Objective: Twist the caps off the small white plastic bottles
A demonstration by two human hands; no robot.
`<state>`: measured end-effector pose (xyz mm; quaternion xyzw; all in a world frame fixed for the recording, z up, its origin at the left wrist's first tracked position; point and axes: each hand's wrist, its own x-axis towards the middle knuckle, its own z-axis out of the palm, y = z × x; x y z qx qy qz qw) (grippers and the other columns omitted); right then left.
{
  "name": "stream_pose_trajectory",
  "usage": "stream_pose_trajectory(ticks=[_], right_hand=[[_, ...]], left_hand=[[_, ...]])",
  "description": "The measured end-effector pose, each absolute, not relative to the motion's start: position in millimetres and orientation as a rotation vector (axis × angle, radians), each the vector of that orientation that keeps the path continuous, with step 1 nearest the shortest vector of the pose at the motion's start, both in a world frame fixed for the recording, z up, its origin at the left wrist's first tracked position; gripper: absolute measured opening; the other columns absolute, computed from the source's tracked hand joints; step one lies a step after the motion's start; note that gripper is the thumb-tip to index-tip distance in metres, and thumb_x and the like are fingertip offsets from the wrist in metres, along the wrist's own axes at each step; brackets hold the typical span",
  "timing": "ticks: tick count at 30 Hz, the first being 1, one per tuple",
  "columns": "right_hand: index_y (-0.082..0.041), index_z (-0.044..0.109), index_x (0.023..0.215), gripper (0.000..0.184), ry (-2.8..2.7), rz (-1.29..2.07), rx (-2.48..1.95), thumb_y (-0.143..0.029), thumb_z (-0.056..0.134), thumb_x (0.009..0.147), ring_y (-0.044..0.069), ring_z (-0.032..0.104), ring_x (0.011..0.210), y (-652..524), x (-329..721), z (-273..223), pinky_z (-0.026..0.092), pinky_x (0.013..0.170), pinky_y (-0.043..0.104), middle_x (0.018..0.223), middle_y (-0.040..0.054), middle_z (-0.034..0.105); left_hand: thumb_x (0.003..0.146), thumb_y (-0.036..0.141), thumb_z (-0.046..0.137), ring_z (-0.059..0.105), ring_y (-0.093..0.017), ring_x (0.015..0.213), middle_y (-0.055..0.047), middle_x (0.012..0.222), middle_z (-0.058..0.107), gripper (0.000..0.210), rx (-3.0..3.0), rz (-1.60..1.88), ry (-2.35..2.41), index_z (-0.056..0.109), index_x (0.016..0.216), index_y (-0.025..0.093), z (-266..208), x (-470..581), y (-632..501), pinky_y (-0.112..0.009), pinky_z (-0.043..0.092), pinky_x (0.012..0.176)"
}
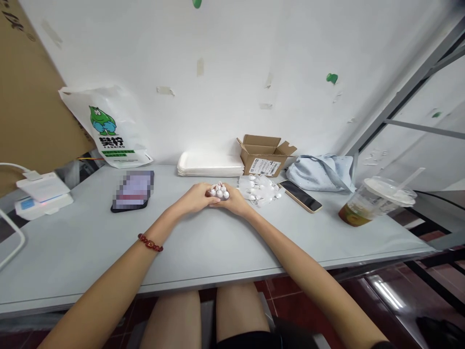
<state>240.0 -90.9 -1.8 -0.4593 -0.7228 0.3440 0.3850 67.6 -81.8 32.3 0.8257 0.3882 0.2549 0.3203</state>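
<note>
Both hands meet above the middle of the grey desk, cupped around a bundle of small white round-ended pieces [219,191]. My left hand [198,198] closes on the bundle from the left, its thumb at the front. From the right, my right hand [234,199] wraps it, and the fingers of both hands nearly touch. Only the white ends show between the hands; the rest of the bundle is hidden. Just right of my right hand lies a pile of similar white pieces in clear plastic bags [259,189].
Behind the hands are a stack of white flat packs [210,164] and an open cardboard box [267,156]. Phones lie left [132,190] and right [301,196]. A drink cup [374,201], cloth pouch [321,173], white carrier bag [109,128] and charger [43,194] also stand about.
</note>
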Motion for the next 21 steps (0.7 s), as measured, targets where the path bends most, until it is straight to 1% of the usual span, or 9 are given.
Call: stream_pose_trajectory(ticks=[3,6,9,11,14,16,21], right_hand=[[-0.018,0.055,0.085,0.036,-1.803,0.909,-1.113,-0.038,0.073,0.061,0.016,0.053,0.075,-90,241,-3,0.04,0.068,0.027,0.081,-0.002,0.06],[-0.018,0.054,0.077,0.029,-1.742,0.944,-1.084,-0.034,0.071,0.059,0.014,0.05,0.069,-91,240,-1,0.039,0.064,0.026,0.074,-0.0036,0.056],[-0.018,0.05,0.069,0.023,-1.685,0.951,-1.101,-0.027,0.067,0.057,0.011,0.044,0.063,-93,240,3,0.035,0.058,0.024,0.067,-0.0056,0.051],[-0.019,0.048,0.066,0.022,-1.67,0.916,-1.132,-0.023,0.066,0.054,0.01,0.041,0.061,-94,239,4,0.033,0.055,0.023,0.064,-0.0069,0.047],[-0.019,0.046,0.064,0.023,-1.65,0.837,-1.182,-0.022,0.065,0.053,0.009,0.038,0.058,-93,239,4,0.03,0.053,0.022,0.061,-0.0082,0.043],[-0.019,0.045,0.064,0.023,-1.649,0.799,-1.192,-0.023,0.065,0.053,0.009,0.037,0.057,-92,238,2,0.029,0.052,0.022,0.06,-0.0081,0.043],[-0.02,0.043,0.062,0.022,-1.69,0.712,-1.198,-0.024,0.063,0.055,0.009,0.038,0.057,-87,236,-2,0.029,0.053,0.022,0.06,-0.0075,0.045]], left_hand=[[0.073,0.038,0.055,0.057,-0.02,0.068,-0.002,0.072,0.064,0.022,2.182,0.671,1.043,0.061,0.069,0.018,33,69,-83,-0.03,0.042,0.064],[0.076,0.043,0.05,0.056,-0.02,0.064,-0.002,0.066,0.063,0.03,2.199,0.663,1.075,0.06,0.064,0.017,36,68,-84,-0.03,0.041,0.062],[0.078,0.044,0.048,0.059,-0.02,0.067,-0.002,0.068,0.067,0.033,2.162,0.744,1.069,0.065,0.069,0.017,43,67,-86,-0.029,0.044,0.064],[0.078,0.042,0.05,0.062,-0.02,0.071,-0.002,0.073,0.07,0.031,2.155,0.834,1.087,0.068,0.075,0.017,46,67,-88,-0.029,0.046,0.068],[0.075,0.038,0.053,0.063,-0.019,0.07,-0.005,0.076,0.072,0.027,2.229,0.931,1.157,0.068,0.073,0.016,48,68,-90,-0.029,0.046,0.066],[0.075,0.035,0.052,0.062,-0.018,0.067,-0.006,0.074,0.072,0.025,2.287,0.964,1.177,0.066,0.07,0.015,48,69,-91,-0.028,0.046,0.064],[0.073,0.032,0.051,0.06,-0.016,0.06,-0.004,0.065,0.069,0.023,2.358,0.94,1.239,0.065,0.066,0.016,48,66,-88,-0.026,0.043,0.058]])
